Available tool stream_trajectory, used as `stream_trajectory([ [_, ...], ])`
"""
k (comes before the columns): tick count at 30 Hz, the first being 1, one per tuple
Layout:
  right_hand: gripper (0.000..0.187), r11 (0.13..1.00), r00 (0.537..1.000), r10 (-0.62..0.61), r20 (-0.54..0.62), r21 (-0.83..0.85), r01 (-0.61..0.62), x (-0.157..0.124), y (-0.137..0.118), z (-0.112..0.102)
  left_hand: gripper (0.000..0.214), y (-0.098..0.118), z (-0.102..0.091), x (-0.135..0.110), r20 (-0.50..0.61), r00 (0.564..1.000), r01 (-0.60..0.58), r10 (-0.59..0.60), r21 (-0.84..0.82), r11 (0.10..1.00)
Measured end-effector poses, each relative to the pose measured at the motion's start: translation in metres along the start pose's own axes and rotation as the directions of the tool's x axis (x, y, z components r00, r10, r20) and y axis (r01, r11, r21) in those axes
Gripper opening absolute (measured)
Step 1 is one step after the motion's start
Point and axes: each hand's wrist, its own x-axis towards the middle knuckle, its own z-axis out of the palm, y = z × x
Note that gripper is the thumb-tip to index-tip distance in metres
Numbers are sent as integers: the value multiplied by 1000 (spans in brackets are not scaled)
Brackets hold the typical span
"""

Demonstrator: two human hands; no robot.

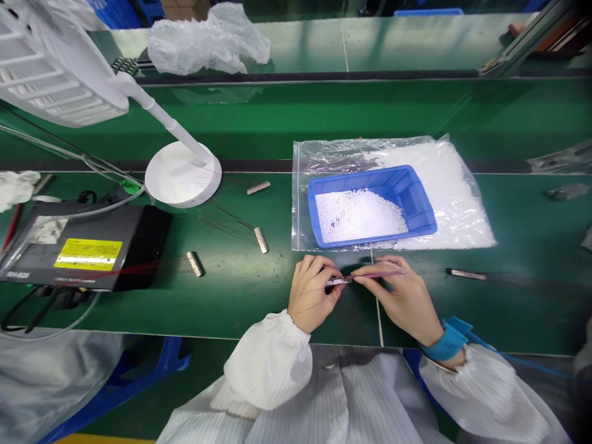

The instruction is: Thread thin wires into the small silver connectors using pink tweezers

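Note:
Near the front edge of the green bench, my left hand (315, 292) is closed around a small silvery strip-shaped part (338, 281). Thin dark wires seem to trail from it. Pinched in my right hand (401, 296) is a pair of pinkish tweezers (377, 274), whose tip meets the part's right end. A blue band with a cord circles my right wrist. Just beyond my hands stands a blue bin (374, 239) holding many tiny white pieces (358, 213). It rests on a clear zip bag (457, 197) filled with more white pieces.
Similar strips lie on the bench: one (195, 264) at left, one (261, 240) mid-left, one (258, 188) farther back and one (467, 274) at right. A white fan (182, 176) and a black box (87, 246) with cables stand left. Crumpled plastic (208, 40) sits on the ledge behind.

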Motion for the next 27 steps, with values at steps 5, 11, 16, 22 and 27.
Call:
stream_trajectory([
  [5,8,1000,1000,18,15,-8,-18,-1,-1,-1,4,0,0,0,1,1000,-1,1,4,1000],
  [11,9,999,999,40,5,3,-40,-1,-2,-4,5,1,-1,1,-6,1000,-2,2,-3,1000],
  [16,8,999,999,44,-6,-9,-44,-1,-1,-3,6,1,-1,1,-4,1000,-6,6,-13,1000],
  [22,7,1000,1000,23,-10,-12,-23,0,-1,-1,5,2,-1,1,-3,1000,4,-4,-10,1000],
  [27,7,1000,1000,23,-8,-10,-23,0,-2,-1,4,2,-2,1,4,1000,10,-10,-12,1000],
])
